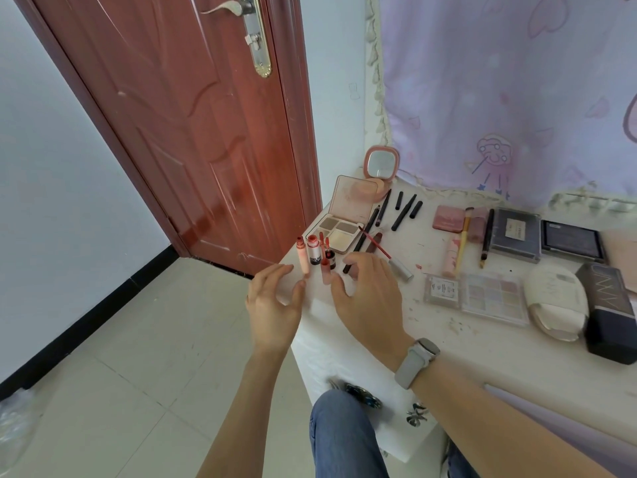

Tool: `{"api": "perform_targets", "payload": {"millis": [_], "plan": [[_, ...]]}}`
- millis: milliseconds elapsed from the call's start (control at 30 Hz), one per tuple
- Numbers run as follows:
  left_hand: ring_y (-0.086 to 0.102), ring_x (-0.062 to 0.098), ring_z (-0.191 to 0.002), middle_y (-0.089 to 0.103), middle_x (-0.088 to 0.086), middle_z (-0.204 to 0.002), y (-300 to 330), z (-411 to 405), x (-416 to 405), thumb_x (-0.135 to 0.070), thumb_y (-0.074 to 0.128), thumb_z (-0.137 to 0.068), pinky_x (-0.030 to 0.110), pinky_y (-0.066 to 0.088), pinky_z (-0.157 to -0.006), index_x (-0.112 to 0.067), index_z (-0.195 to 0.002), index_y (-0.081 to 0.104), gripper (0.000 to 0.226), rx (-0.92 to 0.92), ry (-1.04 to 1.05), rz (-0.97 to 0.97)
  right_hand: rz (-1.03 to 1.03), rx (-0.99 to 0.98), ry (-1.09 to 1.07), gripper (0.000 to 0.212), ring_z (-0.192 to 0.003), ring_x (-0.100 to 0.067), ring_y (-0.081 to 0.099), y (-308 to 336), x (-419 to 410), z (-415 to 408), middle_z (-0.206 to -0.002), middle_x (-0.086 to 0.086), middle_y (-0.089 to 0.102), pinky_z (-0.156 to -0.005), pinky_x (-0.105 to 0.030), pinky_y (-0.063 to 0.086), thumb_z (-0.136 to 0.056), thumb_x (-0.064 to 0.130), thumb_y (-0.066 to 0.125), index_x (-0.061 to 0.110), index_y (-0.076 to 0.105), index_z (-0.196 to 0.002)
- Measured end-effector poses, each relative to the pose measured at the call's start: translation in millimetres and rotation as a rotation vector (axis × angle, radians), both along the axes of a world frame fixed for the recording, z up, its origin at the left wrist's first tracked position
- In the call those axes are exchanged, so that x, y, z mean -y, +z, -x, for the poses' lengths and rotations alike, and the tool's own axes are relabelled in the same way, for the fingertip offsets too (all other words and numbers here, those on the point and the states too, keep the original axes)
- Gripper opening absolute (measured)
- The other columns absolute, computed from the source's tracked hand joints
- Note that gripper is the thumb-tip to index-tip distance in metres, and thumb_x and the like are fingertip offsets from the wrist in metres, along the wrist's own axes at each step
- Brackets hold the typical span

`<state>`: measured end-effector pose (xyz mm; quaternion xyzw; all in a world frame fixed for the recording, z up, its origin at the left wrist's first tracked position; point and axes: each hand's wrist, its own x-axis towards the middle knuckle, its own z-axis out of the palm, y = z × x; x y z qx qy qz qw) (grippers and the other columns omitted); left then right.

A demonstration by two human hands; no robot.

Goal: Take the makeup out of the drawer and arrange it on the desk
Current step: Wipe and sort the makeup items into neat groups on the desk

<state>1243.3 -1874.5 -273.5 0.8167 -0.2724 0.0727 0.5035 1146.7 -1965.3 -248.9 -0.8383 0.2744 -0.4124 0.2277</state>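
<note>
Both hands hover over the near left corner of the white desk, fingers relaxed and spread, holding nothing. The left hand sits at the desk's edge, palm turned toward the right hand, which lies palm down with a grey watch on its wrist.

Just beyond the gap between the two hands stand four lip tubes, upright and close together: a peach one nearest the left fingertips, then a red one with a black-and-white label, and two pinker ones nearer the right thumb. Whether either hand touches a tube cannot be told.

Past the tubes, farther from the hands, lies an open contour palette, and beyond it an open pink compact with its mirror up. Right at the right hand's fingertips a black pencil lies slanted, and a lip wand with a silver cap runs off to that hand's right. More black pencils lie beyond.

To the right of the right hand lie a clear eyeshadow palette, a white cushion compact and a black box. Farther back on that side are a pink blush, a brush and two dark palettes.
</note>
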Motion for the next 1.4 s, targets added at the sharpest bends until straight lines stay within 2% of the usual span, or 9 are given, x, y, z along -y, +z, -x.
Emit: {"api": "perform_targets", "payload": {"millis": [167,367,533,633,733,867,1000,1167,1400], "plan": [[0.056,0.02,-0.095,0.062,0.002,-0.098,1.4,40.4,-3.2,-0.015,0.057,-0.084,0.044,0.047,-0.086,-0.005,-0.097,0.067,0.019,0.232,0.005,0.129,0.062,-0.013,-0.037,0.013,-0.079,-0.017,0.047,12.7,44.5,33.2,-0.088,-0.008,0.058,-0.066,-0.028,0.037,-0.084,0.007,0.057,0.005,0.06,-0.096],[0.055,0.014,-0.097,0.067,0.005,-0.099,16.1,90.1,27.9,-0.02,0.052,-0.086,0.027,0.042,-0.086,-0.008,-0.099,0.068,0.023,0.297,-0.284,0.034,0.076,-0.651,-0.24,0.04,-0.111,-0.038,0.047,28.8,134.6,57.5,-0.12,-0.024,0.052,-0.089,-0.043,0.04,-0.091,0.03,0.048,0.001,0.053,-0.118],[0.059,0.021,-0.101,0.066,0.003,-0.103,8.2,115.1,55.8,-0.012,0.058,-0.083,0.031,0.038,-0.09,-0.011,-0.105,0.066,0.023,0.327,-0.329,-0.17,0.117,-0.88,-0.301,0.034,-0.103,-0.033,0.052,32.4,145.6,60.2,-0.112,-0.021,0.057,-0.087,-0.04,0.039,-0.092,0.034,0.042,0.003,0.055,-0.086],[0.06,0.018,-0.097,0.066,-0.001,-0.1,-1.0,119.6,60.1,-0.015,0.054,-0.083,0.025,0.032,-0.091,-0.013,-0.099,0.067,0.021,0.366,-0.276,-0.206,0.114,-0.891,-0.251,0.037,-0.097,-0.03,0.055,35.1,143.8,59.5,-0.101,-0.016,0.062,-0.081,-0.035,0.038,-0.09,0.025,0.044,0.013,0.03,-0.058],[0.061,0.015,-0.094,0.067,-0.003,-0.1,-7.0,121.4,61.0,-0.018,0.046,-0.085,0.026,0.034,-0.089,-0.014,-0.096,0.069,0.026,0.407,-0.239,-0.185,0.085,-0.831,-0.209,0.031,-0.095,-0.032,0.055,35.7,142.1,58.9,-0.099,-0.017,0.061,-0.073,-0.032,0.034,-0.086,0.015,0.048,0.011,0.031,-0.06],[0.062,0.015,-0.096,0.067,-0.003,-0.102,-8.3,122.2,62.5,-0.021,0.043,-0.085,0.026,0.033,-0.09,-0.015,-0.095,0.07,0.03,0.402,-0.225,-0.19,-0.091,-0.461,-0.133,0.018,-0.084,-0.029,0.053,45.9,147.6,69.7,-0.083,-0.009,0.055,-0.062,-0.031,0.038,-0.085,0.016,0.049,0.003,0.046,-0.097],[0.063,0.017,-0.094,0.069,-0.002,-0.098,-6.7,123.4,64.3,-0.023,0.043,-0.083,0.026,0.031,-0.09,-0.013,-0.093,0.07,0.031,0.39,-0.211,-0.178,-0.475,-0.06,0.045,0.011,-0.058,-0.008,0.053,58.7,142.4,94.6,-0.071,0.004,0.057,-0.052,-0.023,0.04,-0.084,0.02,0.057,0.017,0.047,-0.086],[0.056,0.008,-0.097,0.06,-0.012,-0.102,-1.6,128.3,63.3,-0.04,0.045,-0.081,0.02,0.029,-0.089,-0.018,-0.111,0.06,0.04,0.222,-0.249,-0.09,-0.699,-0.004,0.227,0.018,-0.044,-0.006,0.054,46.5,112.4,127.2,-0.055,0.002,0.067,-0.043,-0.015,0.042,-0.084,0.021,0.065,0.015,0.049,-0.081],[0.051,-0.005,-0.068,0.056,-0.017,-0.082,-0.7,161.3,63.6,-0.026,0.051,-0.09,0.004,0.037,-0.057,-0.022,-0.106,0.059,0.018,0.047,-0.342,0.223,-0.894,0.078,0.266,0.018,-0.042,-0.01,0.043,36.8,90.5,145.3,-0.047,0.002,0.059,-0.043,-0.016,0.035,-0.088,0.024,0.06,0.011,0.051,-0.08]]}}
